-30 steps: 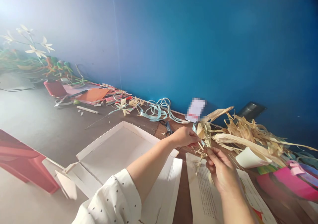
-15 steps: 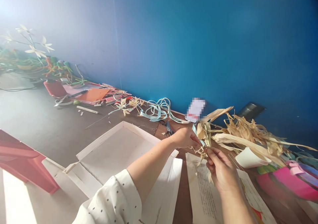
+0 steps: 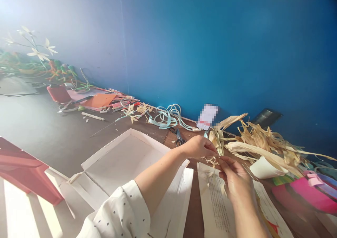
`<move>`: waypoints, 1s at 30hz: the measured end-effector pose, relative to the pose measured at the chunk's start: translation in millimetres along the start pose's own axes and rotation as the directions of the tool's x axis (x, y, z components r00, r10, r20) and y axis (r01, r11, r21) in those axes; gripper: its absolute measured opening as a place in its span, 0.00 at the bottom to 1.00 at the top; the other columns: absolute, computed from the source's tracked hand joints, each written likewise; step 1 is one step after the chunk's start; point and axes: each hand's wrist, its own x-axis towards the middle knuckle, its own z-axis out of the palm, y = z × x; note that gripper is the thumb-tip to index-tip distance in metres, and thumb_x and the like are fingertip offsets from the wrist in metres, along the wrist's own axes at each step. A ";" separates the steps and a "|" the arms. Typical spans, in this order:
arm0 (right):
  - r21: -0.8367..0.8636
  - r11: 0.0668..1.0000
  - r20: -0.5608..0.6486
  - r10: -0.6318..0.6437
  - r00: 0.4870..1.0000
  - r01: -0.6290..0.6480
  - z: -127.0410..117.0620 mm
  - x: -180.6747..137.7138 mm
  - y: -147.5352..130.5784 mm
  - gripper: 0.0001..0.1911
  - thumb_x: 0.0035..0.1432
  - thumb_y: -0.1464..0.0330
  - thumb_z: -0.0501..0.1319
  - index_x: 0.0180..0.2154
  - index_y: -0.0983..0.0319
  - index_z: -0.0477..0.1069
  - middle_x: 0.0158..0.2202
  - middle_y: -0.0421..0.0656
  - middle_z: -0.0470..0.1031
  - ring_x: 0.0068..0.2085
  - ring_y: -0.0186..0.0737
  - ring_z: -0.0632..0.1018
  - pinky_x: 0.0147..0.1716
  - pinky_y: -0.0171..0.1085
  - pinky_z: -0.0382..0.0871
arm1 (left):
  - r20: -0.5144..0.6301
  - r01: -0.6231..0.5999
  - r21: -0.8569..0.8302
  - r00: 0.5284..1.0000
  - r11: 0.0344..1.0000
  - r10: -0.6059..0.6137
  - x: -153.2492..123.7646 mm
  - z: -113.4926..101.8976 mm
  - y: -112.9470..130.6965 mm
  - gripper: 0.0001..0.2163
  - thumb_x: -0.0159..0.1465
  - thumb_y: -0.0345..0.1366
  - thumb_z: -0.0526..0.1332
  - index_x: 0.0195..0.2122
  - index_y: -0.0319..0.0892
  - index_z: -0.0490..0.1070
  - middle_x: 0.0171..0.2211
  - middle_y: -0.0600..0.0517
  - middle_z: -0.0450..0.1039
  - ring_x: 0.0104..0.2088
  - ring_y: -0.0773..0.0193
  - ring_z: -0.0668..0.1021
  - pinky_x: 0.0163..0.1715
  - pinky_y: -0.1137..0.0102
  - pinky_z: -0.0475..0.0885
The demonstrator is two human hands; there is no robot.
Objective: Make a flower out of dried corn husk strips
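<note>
- R hand [image 3: 234,176]: thumb + finger pressed tight; one end of pale curly strips [image 3: 211,160] looks pinched there.
- L hand [image 3: 198,146]: thumb + finger drawn close, tips just beside R tips; if a bit is pinched too, can't be told, as the tips are blocked.
- Strips are seen b/w the hands: just under L fingers, just left of R fingertips. Long way runs abt side to side, R end a bit lower. R hand is nearer (touching, it seems); L is just above.
- Dry husk bunch [image 3: 217,141] is set just behind the fingertips, long way abt up + down in view.
- Under the hands, printed sheet [image 3: 217,204] is laid on dark table [image 3: 194,210].
- To the left, under L arm, white box lid [image 3: 105,147] is seen; scissors [image 3: 179,137] are left nr L wrist.
- To the right: big husk pile [image 3: 263,137], w/ white cup [image 3: 265,168] tipped on its side nr it.
- Farther right: pink bag [image 3: 302,195].
</note>
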 end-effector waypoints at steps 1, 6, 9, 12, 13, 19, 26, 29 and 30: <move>-0.009 1.000 -0.002 0.020 1.000 -0.020 -0.5 0.5 0.8 0.20 0.34 0.65 0.75 0.33 0.61 0.76 0.27 0.39 0.77 0.25 0.32 0.75 0.16 0.26 0.64 | 0.006 -0.005 0.019 1.000 1.000 0.005 -0.2 0.3 0.6 0.12 0.55 0.41 0.64 0.36 0.40 0.78 0.32 0.51 0.75 0.33 0.67 0.73 0.33 0.75 0.65; 0.019 0.997 0.016 0.069 0.997 -0.069 -1.2 -1.2 -2.9 0.19 0.35 0.64 0.74 0.33 0.61 0.78 0.29 0.42 0.79 0.32 0.38 0.79 0.24 0.28 0.71 | 0.021 -0.055 0.105 0.998 0.993 0.054 0.5 4.2 -1.1 0.10 0.55 0.39 0.63 0.35 0.41 0.78 0.33 0.52 0.76 0.34 0.68 0.73 0.33 0.76 0.65; 0.009 0.998 0.047 0.069 0.997 -0.069 -1.1 -2.8 -5.3 0.19 0.38 0.61 0.73 0.34 0.62 0.78 0.30 0.44 0.80 0.33 0.38 0.79 0.25 0.29 0.72 | 0.024 -0.060 0.142 0.998 0.988 0.057 0.4 5.8 -0.5 0.10 0.55 0.39 0.63 0.35 0.41 0.78 0.33 0.52 0.76 0.33 0.68 0.73 0.32 0.76 0.65; -0.004 0.999 0.023 0.046 0.999 -0.046 -2.4 -1.1 -1.8 0.21 0.36 0.62 0.75 0.34 0.63 0.77 0.29 0.43 0.79 0.30 0.37 0.78 0.24 0.29 0.72 | 0.055 -0.025 0.176 0.998 0.984 0.015 -0.7 4.1 2.7 0.10 0.56 0.38 0.62 0.36 0.41 0.78 0.33 0.52 0.77 0.32 0.68 0.74 0.32 0.76 0.65; -0.010 0.999 0.019 0.037 0.999 -0.037 -3.2 0.0 0.3 0.21 0.36 0.62 0.75 0.34 0.62 0.77 0.28 0.42 0.79 0.29 0.36 0.78 0.24 0.29 0.71 | 0.067 -0.013 0.182 0.998 0.983 0.001 -1.1 2.8 3.6 0.10 0.56 0.38 0.62 0.37 0.41 0.78 0.33 0.52 0.77 0.32 0.68 0.74 0.32 0.76 0.65; -0.139 0.990 0.065 -0.016 0.998 0.025 -6.0 2.0 4.9 0.19 0.41 0.58 0.72 0.34 0.60 0.75 0.26 0.39 0.77 0.25 0.34 0.76 0.25 0.31 0.71 | 0.037 0.000 0.220 0.999 0.976 -0.008 -1.2 -3.6 1.0 0.09 0.57 0.36 0.62 0.36 0.40 0.78 0.34 0.52 0.77 0.33 0.67 0.74 0.33 0.76 0.66; -0.208 0.971 0.194 -0.075 0.978 0.116 0.0 -4.3 2.0 0.17 0.43 0.55 0.70 0.30 0.59 0.73 0.26 0.40 0.76 0.25 0.37 0.75 0.26 0.35 0.72 | -0.058 -0.038 0.294 0.997 0.955 0.058 1.2 3.8 -1.3 0.08 0.58 0.36 0.59 0.34 0.41 0.76 0.35 0.51 0.76 0.36 0.65 0.74 0.38 0.74 0.66; -0.190 0.975 0.234 -0.070 0.970 0.117 -1.3 -3.4 5.0 0.15 0.45 0.56 0.69 0.31 0.59 0.73 0.25 0.39 0.74 0.25 0.36 0.74 0.27 0.36 0.72 | -0.056 -0.035 0.276 0.997 0.961 0.052 -0.1 7.0 2.8 0.09 0.59 0.38 0.59 0.36 0.41 0.76 0.34 0.51 0.76 0.35 0.66 0.74 0.36 0.74 0.66; -0.185 0.976 0.248 -0.064 0.967 0.112 -2.1 -3.0 5.9 0.15 0.46 0.56 0.69 0.31 0.59 0.73 0.25 0.38 0.73 0.25 0.36 0.74 0.28 0.37 0.73 | -0.054 -0.026 0.261 0.998 0.965 0.042 -0.6 7.7 4.2 0.09 0.59 0.38 0.59 0.36 0.41 0.76 0.34 0.51 0.76 0.34 0.66 0.74 0.35 0.74 0.66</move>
